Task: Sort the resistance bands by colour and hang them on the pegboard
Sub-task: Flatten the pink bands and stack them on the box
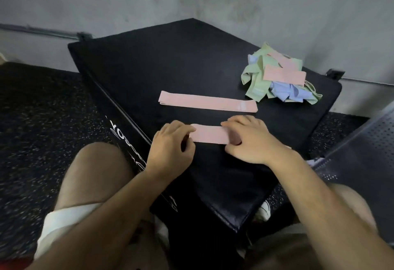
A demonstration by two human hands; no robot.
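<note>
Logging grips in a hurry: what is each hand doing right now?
Left hand: pinches the left end of the near pink resistance band.
Right hand: fingers curled over the same band's right end, gripping it.

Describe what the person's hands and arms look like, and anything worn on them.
The left hand and right hand are bare: no gloves, rings or watch show. The left forearm and right forearm are bare too, with no sleeve in view down to the picture's edge.
</note>
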